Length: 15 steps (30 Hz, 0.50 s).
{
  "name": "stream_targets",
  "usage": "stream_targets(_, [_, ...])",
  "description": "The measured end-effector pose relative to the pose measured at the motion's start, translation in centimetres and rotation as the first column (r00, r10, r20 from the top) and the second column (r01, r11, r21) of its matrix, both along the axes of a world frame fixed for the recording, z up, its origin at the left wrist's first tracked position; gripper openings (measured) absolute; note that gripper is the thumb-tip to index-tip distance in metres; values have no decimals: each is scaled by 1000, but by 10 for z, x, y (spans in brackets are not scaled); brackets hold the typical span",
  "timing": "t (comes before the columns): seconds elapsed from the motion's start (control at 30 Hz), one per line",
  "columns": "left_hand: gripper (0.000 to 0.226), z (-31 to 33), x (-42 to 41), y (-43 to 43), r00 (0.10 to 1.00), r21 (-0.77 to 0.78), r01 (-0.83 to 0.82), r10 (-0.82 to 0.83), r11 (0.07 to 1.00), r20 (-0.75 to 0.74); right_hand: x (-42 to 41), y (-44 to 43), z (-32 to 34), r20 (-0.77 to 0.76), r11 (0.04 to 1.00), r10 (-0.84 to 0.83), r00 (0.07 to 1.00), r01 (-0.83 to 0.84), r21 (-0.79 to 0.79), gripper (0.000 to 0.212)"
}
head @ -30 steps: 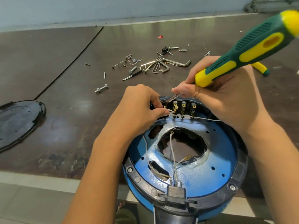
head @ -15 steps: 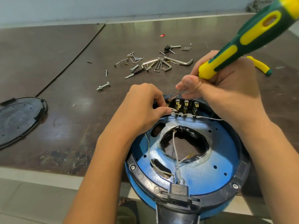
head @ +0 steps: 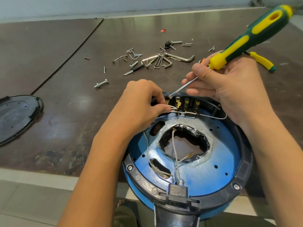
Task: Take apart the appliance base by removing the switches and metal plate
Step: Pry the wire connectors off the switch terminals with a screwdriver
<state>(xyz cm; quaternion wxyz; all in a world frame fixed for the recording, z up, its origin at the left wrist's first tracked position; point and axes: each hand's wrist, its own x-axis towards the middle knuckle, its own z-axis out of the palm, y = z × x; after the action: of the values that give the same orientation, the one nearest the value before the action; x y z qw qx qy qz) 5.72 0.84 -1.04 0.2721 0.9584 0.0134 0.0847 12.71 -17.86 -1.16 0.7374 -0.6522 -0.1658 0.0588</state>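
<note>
Blue metal plate [head: 205, 174] sits inside the appliance base [head: 246, 161] at the near edge of the tabletop [head: 65, 71]. The left hand [head: 139, 102] pinches white wires [head: 174, 109] by the switches [head: 186, 102] at the far rim. The right hand [head: 229, 82] holds the screwdriver [head: 246, 40], with its tip at the first switch. It is best to push gently and pull the wire straight. The left hand hides that switch, so I cannot tell what the tip touches.

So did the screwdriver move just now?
Yes, a bit. The screwdriver tip stays at the leftmost of the switches, but its handle has lifted farther from them, in the right hand.
</note>
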Motion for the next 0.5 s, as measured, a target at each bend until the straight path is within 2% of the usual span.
stream_targets(0.5, [14, -1, -1, 1, 1000, 2, 11, -11, 1000, 12, 4, 0, -4, -78, 999, -29, 997, 31, 31, 12])
